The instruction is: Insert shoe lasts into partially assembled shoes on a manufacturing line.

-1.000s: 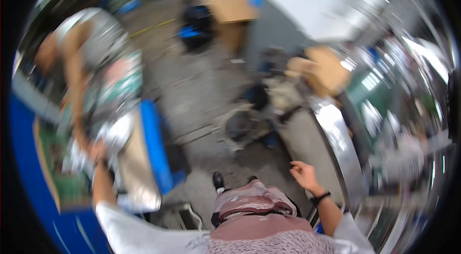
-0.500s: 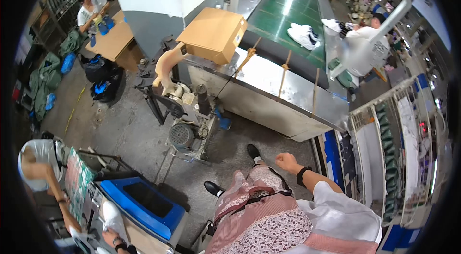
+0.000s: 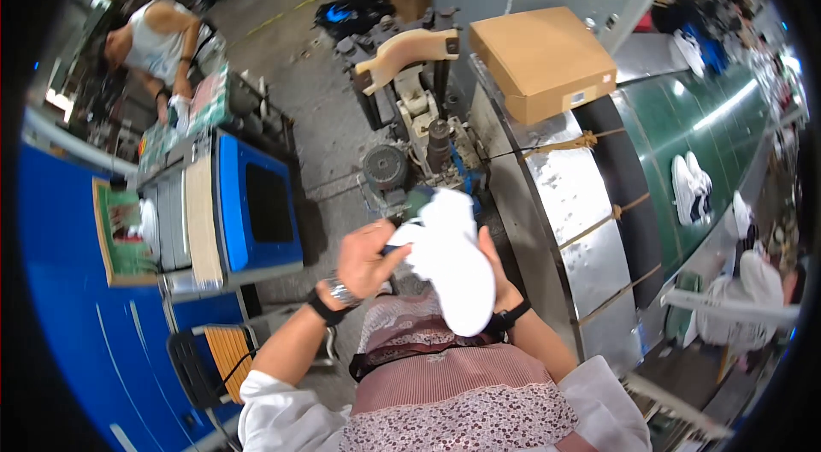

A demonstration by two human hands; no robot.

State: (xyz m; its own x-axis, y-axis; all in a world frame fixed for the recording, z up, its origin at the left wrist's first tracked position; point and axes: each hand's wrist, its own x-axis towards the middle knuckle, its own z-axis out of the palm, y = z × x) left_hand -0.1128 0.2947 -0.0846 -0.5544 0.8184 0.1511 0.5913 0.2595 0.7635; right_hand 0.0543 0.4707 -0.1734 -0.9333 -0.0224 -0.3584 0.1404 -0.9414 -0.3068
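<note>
A white shoe (image 3: 462, 277) is held in front of my apron, its toe pointing down toward me. My left hand (image 3: 363, 257) pinches a dark part at the shoe's upper left edge, with the thumb on top. Along the shoe's right side lies my right hand (image 3: 498, 274), its fingers partly hidden behind the shoe. The shoe's surface is very bright, so fine detail is lost.
Ahead stands a machine with a curved tan pad (image 3: 410, 59) and a motor (image 3: 385, 167). A cardboard box (image 3: 543, 54) rests on the metal counter beside a green conveyor (image 3: 650, 127) carrying white shoes (image 3: 691, 187). Left are a blue-framed machine (image 3: 231, 204) and a co-worker (image 3: 162, 46).
My view has swung left. My left hand has brought the white shoe from the left-hand bench to in front of me, and my right hand, free before, now holds it too.
</note>
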